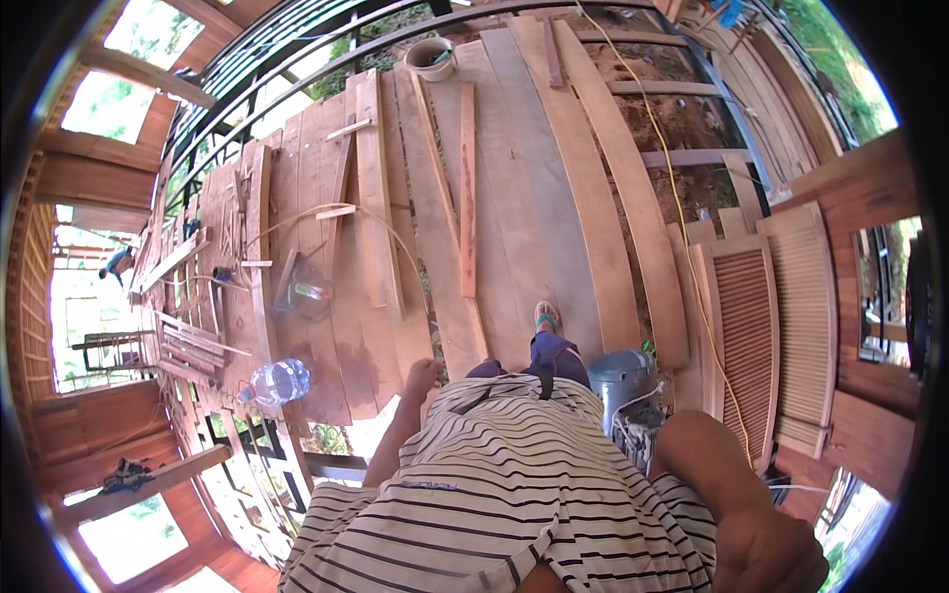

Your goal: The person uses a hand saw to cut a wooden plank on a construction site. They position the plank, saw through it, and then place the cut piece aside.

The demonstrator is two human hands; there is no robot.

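Observation:
My left hand [425, 374] hangs beside my striped shirt, over the plank floor [514, 212]. Its fingers are curled in, and nothing shows in them. At the lower right, my right hand [773, 560] is raised on a bent arm near the picture's dark rim. It is closed into a fist, with no object sticking out of it. Below my right elbow stands a lidded blue-grey bucket [621, 379], with a bundle of grey cord or cloth [641, 427] beside it. One sandalled foot [546, 315] is forward on the boards.
Loose boards [468, 188] and offcuts lie across the floor. A clear water jug [275, 382] stands left; a bucket [430, 59] is at the far edge. A yellow cord [660, 148] runs along the right, past louvred shutters [746, 326]. Open gaps [341, 435] show between beams. Another person [117, 265] is far left.

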